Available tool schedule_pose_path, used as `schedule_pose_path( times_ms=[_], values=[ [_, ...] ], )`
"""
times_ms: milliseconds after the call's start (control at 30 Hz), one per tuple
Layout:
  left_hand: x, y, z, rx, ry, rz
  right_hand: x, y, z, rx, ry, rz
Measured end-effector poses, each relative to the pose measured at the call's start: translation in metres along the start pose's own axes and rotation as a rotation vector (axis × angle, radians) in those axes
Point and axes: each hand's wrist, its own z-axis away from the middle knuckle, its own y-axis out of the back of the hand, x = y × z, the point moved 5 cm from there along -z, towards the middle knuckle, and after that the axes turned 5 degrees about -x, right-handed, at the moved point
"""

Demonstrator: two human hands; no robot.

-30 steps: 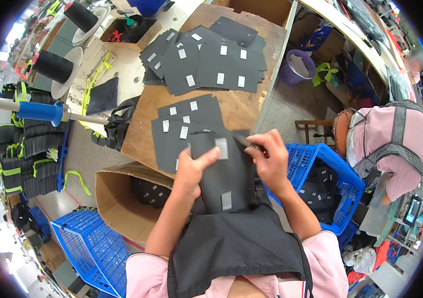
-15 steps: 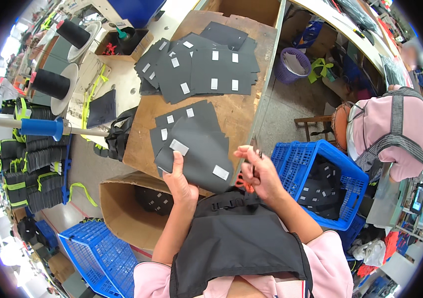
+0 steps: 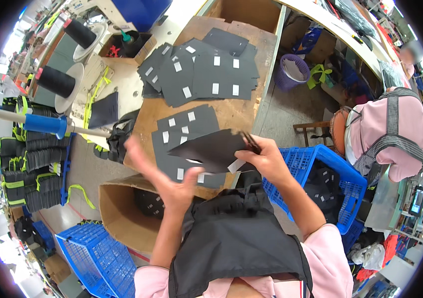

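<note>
My right hand (image 3: 270,161) grips a dark, flexible panel (image 3: 210,148) by its right edge, with white patches on it. The panel is lifted and bent over a small stack of similar panels (image 3: 164,158) on the wooden board. Something dark and narrow sticks up by the right fingers; its kind is unclear here, though orange handles showed there earlier. My left hand (image 3: 174,193) is off the panel, fingers spread and partly blurred, over the near left side of the stack. Farther back lies a larger, fanned-out pile of dark panels (image 3: 204,74).
The wooden board (image 3: 241,114) carries both piles. A cardboard box (image 3: 114,213) and a blue crate (image 3: 95,256) stand at lower left. To the right are another blue crate (image 3: 353,191) with panels, a purple basket (image 3: 286,82) and another person (image 3: 395,129). Thread cones (image 3: 55,82) stand at left.
The top panel has been lifted off the stack and moved from my left hand to my right. My left hand has let go and opened out leftward.
</note>
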Motion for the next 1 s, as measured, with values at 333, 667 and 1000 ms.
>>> schedule_pose_path(
  times_ms=[333,667,1000],
  values=[
    [-0.011,-0.059,0.046,-0.934,1.041,0.745,-0.05,-0.018,0.024,0.329,0.533,0.751],
    [-0.011,-0.062,0.043,-0.835,1.14,0.842,-0.022,-0.018,0.044,0.191,0.489,0.784],
    [-0.009,-0.061,0.047,-0.863,1.224,0.896,-0.02,-0.02,0.049,0.276,0.57,0.817]
  ],
)
